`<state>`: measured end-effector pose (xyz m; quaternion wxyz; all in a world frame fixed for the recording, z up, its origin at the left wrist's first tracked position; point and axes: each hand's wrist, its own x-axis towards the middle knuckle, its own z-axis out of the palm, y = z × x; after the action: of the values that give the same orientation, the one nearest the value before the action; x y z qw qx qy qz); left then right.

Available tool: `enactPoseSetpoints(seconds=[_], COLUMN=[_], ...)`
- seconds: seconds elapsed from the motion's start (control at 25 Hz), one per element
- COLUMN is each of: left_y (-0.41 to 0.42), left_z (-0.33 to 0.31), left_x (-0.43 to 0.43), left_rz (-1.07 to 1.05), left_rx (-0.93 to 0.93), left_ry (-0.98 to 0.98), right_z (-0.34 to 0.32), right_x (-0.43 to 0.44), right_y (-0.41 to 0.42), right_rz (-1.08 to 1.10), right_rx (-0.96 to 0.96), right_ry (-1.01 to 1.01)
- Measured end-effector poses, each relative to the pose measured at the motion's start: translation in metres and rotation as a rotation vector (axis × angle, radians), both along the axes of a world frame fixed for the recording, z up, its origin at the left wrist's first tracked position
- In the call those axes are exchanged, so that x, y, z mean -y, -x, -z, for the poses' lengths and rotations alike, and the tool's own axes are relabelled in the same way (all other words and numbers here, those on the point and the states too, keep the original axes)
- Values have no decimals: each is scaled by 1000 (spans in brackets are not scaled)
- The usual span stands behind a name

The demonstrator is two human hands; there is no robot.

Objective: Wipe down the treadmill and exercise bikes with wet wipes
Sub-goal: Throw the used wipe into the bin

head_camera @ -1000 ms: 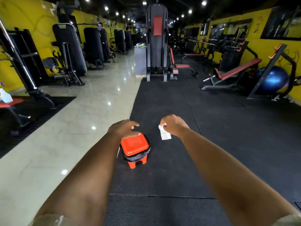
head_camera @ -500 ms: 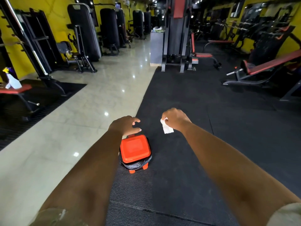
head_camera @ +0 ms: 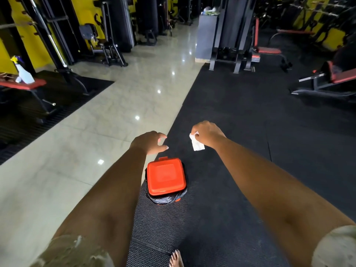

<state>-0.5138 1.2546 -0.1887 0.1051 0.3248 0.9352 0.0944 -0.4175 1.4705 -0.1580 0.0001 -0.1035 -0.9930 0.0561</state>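
Your right hand [head_camera: 207,134] pinches the wipe [head_camera: 196,143], which hangs long-axis downward; your left hand [head_camera: 149,142] hovers loosely spread, empty.

1. Grips, two: left grip [head_camera: 148,141], right grip [head_camera: 208,134].
2. Wet wipe [head_camera: 196,144], one.
3. Bin [head_camera: 165,179] with orange lid and black liner, one.
4. Spray bottle [head_camera: 24,75], one.
5. Bare foot [head_camera: 176,259], one.
6. Sleeves, two: left sleeve [head_camera: 73,251], right sleeve [head_camera: 335,245].

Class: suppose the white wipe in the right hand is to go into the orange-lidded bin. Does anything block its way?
Yes. The orange lid lies shut over the bin, covering its opening. The left hand hovers near its far edge, holding nothing; the right hand pinches the wipe.
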Motion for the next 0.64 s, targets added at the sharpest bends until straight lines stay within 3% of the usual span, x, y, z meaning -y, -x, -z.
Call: enactPoseSetpoints(seconds=[0.28, 0.64], left_y=[85, 135], left_z=[22, 34], left_x=[-11, -15], left_rz=[-82, -115], left_rx=[45, 47], left_ry=[17, -7], right_z=[30, 46], right_x=[-16, -21], right_y=[106, 170], right_rz=[-51, -74], right_rx=[43, 27], right_ry=[62, 93])
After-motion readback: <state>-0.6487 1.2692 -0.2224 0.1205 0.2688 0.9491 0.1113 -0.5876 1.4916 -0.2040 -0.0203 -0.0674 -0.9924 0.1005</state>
